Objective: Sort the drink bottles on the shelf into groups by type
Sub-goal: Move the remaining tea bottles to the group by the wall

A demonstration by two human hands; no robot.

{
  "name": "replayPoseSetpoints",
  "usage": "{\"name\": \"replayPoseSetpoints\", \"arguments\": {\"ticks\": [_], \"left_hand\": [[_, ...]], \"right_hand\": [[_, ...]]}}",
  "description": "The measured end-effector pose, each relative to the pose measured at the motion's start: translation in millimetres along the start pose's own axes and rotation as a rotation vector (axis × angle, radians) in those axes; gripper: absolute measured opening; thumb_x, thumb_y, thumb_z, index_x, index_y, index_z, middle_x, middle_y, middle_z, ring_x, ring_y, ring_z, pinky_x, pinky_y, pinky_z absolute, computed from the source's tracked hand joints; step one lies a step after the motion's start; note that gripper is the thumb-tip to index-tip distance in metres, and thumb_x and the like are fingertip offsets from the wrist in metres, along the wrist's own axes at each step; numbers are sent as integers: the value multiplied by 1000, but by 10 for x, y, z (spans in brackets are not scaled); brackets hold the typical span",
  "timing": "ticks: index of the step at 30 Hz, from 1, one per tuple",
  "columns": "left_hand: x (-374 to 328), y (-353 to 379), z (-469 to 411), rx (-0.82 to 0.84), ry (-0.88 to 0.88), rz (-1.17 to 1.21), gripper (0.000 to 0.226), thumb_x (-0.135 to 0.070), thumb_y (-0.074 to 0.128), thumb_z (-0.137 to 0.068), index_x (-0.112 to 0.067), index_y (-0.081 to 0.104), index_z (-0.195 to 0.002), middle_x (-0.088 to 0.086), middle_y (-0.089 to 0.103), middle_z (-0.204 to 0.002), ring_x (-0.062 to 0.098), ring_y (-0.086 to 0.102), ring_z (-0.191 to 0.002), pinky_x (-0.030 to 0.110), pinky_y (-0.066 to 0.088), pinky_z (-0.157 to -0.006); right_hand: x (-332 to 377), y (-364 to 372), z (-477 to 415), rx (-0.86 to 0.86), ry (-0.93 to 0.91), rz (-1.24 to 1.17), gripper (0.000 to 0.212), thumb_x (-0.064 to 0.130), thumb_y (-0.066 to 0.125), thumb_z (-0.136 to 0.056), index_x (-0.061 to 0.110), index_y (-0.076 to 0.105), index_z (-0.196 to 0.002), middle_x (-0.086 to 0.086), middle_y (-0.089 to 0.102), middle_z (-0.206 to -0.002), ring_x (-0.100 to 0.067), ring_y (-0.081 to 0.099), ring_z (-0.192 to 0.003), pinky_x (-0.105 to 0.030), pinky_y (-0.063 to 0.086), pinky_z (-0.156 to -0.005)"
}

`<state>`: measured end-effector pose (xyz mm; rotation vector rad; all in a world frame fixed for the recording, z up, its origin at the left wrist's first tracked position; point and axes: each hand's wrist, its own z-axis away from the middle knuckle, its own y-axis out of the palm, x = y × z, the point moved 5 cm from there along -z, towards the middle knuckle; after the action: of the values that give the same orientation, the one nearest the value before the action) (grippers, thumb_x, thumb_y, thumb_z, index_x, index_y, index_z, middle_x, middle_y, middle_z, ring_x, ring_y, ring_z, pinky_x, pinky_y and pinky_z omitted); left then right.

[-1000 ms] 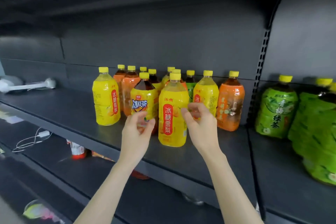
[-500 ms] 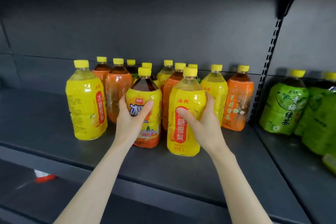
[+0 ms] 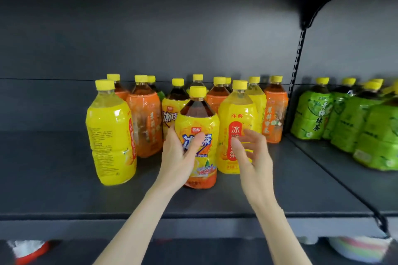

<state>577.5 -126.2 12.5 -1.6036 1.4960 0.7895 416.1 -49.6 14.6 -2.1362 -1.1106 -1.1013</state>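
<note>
My left hand (image 3: 181, 155) grips an iced black tea bottle (image 3: 198, 135), yellow label with an orange base and dark liquid, at the front of the dark shelf (image 3: 64, 189). My right hand (image 3: 249, 153) hovers with relaxed fingers just in front of a yellow pear-drink bottle (image 3: 237, 122), apart from it. A second pear-drink bottle (image 3: 111, 133) stands alone at the left. Behind are orange-label bottles (image 3: 145, 122), another iced tea bottle (image 3: 172, 109) and more yellow-capped bottles, partly hidden.
Several green-label tea bottles (image 3: 310, 118) stand on the adjoining shelf section at the right, past a slotted upright (image 3: 297, 64). An upper shelf overhangs. Bare shelf surface lies at the left and along the front edge. Items show on the lower shelf.
My right hand has let go of the pear-drink bottle and drawn back a little. My left hand has brought the iced tea bottle forward and to the right. The camera has moved closer.
</note>
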Motion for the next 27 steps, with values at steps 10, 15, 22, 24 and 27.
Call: {"name": "replayPoseSetpoints", "arguments": {"ticks": [10, 15, 22, 24, 27], "left_hand": [[-72, -63, 126, 227, -86, 234, 60, -60, 23, -88, -29, 48, -132, -13, 55, -130, -6, 49, -119, 19, 42, -102], [-109, -290, -367, -104, 81, -47, 34, -33, 41, -99, -17, 51, -127, -4, 51, -123, 4, 48, -116, 20, 35, -97], [-76, -238, -1030, -128, 122, -271, 68, -28, 59, -92, -11, 24, -147, 9, 26, -153, 22, 24, -141, 29, 24, -110], [-64, -179, -1163, -119, 102, -340, 75, -33, 59, -91, -8, 19, -148, 12, 24, -154, 26, 20, -143, 37, 23, -114], [-81, -164, -1245, -181, 83, -551, 78, -41, 59, -89, -2, 23, -146, 18, 32, -147, 32, 28, -137, 40, 26, -109]], "right_hand": [[-82, 318, 74, 112, 112, -31, 74, 80, 60, -64, 34, 55, -122, 9, 66, -117, -11, 64, -108, -42, 56, -90], [-151, 261, 35, 24, 117, 71, 85, 90, 54, -58, 35, 51, -122, 9, 62, -120, -16, 61, -111, -46, 54, -91], [-234, 77, -60, -60, 118, 67, 67, 75, 60, -69, 33, 52, -121, 7, 56, -120, -14, 60, -111, -43, 53, -93], [-287, 65, -95, -69, 124, 49, 64, 75, 59, -67, 39, 51, -119, 9, 56, -121, -13, 60, -111, -46, 52, -94], [-338, 88, -110, -74, 119, 20, 73, 83, 58, -63, 40, 49, -122, 9, 55, -123, -14, 59, -114, -48, 51, -96]]}}
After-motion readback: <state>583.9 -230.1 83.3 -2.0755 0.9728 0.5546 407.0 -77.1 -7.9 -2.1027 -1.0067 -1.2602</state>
